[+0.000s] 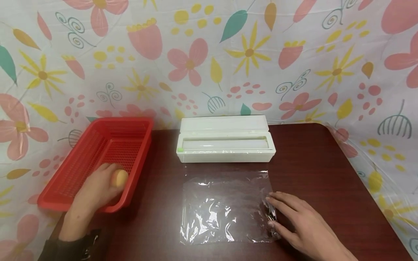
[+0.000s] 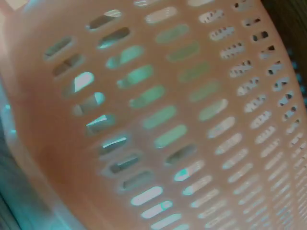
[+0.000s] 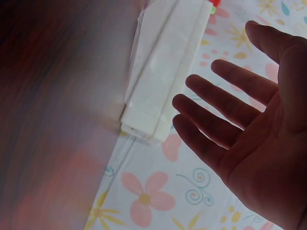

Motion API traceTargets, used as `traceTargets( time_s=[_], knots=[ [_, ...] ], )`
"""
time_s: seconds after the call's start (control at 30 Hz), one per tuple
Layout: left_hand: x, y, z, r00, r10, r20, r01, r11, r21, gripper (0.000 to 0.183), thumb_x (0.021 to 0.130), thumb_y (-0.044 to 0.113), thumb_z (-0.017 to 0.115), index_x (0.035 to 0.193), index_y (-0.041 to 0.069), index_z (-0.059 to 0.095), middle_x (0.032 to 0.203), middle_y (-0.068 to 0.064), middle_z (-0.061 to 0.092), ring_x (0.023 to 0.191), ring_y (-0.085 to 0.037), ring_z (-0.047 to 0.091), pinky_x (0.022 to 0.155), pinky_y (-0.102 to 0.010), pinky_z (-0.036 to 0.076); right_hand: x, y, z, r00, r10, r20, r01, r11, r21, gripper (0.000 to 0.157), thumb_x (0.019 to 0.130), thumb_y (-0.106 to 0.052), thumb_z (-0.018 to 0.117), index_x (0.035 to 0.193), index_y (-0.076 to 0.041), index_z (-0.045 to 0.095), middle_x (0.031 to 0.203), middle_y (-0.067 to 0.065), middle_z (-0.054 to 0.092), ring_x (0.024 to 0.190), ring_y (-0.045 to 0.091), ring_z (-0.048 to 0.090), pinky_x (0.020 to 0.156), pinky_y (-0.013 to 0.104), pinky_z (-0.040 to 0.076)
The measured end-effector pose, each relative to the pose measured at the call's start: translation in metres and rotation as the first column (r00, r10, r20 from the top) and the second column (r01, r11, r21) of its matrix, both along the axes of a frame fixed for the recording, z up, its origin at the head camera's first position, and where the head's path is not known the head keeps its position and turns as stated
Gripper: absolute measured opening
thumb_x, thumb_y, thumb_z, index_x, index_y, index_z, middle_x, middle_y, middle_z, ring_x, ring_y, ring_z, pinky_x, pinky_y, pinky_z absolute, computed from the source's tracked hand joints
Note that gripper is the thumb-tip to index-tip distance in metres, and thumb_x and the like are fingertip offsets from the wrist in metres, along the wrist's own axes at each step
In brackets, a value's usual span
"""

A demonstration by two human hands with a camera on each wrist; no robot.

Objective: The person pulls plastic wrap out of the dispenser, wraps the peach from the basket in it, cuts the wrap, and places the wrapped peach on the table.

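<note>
In the head view my left hand (image 1: 98, 185) grips a rounded yellow-orange thing (image 1: 119, 178), probably a fruit, over the near right part of the red plastic basket (image 1: 143, 163). The basket's slotted wall (image 2: 144, 110) fills the left wrist view; neither the hand nor what it holds shows there. A sheet of clear plastic wrap (image 1: 225, 206) lies on the table, drawn out from a white dispenser box (image 1: 225, 156) with its lid up. My right hand (image 1: 300, 221) lies at the sheet's right edge, fingertips touching or very near the crinkled film. Its fingers look extended in the right wrist view.
The dark red-brown wooden table (image 1: 326, 174) has a rounded far right corner. Behind and beside it hangs a white cloth (image 1: 215, 72) printed with flowers and leaves. The basket stands at the left, and the dispenser near the back edge.
</note>
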State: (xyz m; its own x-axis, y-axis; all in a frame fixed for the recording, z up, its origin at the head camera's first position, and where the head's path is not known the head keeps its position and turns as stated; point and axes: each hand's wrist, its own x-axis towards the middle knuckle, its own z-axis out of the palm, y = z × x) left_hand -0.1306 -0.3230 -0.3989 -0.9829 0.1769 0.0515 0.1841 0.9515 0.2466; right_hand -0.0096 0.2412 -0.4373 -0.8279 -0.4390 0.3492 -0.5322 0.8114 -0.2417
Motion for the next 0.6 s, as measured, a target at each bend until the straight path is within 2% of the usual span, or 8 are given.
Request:
traceTargets(
  time_s=[0.2,0.3,0.43,0.6],
  knots=[
    [0.004,0.009,0.012,0.999,0.031,-0.044,-0.029,0.999,0.030,0.064,0.072,0.034,0.082,0.125,0.009,0.056,0.116,-0.014,0.053,0.092,-0.030,0.052,0.069,-0.050,0.051,-0.001,-0.002,0.000,1.000,0.003,-0.001,-0.003,1.000,-0.007,0.058,0.080,-0.044,0.074,0.132,-0.022,0.060,0.134,-0.003,0.053,0.121,0.017,0.049,0.092,0.043,0.044],
    [0.005,0.014,0.018,0.995,0.039,-0.090,-0.036,0.999,0.040,0.065,0.070,0.029,0.083,0.125,0.008,0.056,0.119,-0.016,0.052,0.096,-0.033,0.051,0.072,-0.053,0.050,-0.001,-0.003,-0.001,1.000,0.002,0.000,-0.002,1.000,-0.011,0.056,0.081,-0.043,0.074,0.131,-0.021,0.061,0.133,-0.003,0.053,0.120,0.017,0.049,0.092,0.043,0.044],
    [0.008,0.021,0.025,0.985,0.056,-0.164,-0.048,0.997,0.053,0.070,0.066,0.026,0.085,0.126,0.007,0.055,0.118,-0.017,0.053,0.096,-0.034,0.049,0.072,-0.054,0.049,-0.001,-0.004,-0.001,1.000,0.001,-0.004,-0.001,1.000,-0.010,0.056,0.081,-0.044,0.073,0.130,-0.019,0.062,0.133,-0.004,0.053,0.120,0.016,0.049,0.092,0.041,0.043],
    [0.013,0.031,0.033,0.966,0.052,-0.253,-0.031,0.996,0.085,0.073,0.064,0.026,0.087,0.125,0.006,0.053,0.116,-0.015,0.053,0.094,-0.032,0.048,0.073,-0.053,0.048,-0.002,-0.004,-0.001,1.000,0.009,-0.014,-0.010,1.000,-0.011,0.056,0.081,-0.043,0.073,0.130,-0.018,0.062,0.132,-0.003,0.054,0.119,0.015,0.050,0.092,0.040,0.043]
  ],
)
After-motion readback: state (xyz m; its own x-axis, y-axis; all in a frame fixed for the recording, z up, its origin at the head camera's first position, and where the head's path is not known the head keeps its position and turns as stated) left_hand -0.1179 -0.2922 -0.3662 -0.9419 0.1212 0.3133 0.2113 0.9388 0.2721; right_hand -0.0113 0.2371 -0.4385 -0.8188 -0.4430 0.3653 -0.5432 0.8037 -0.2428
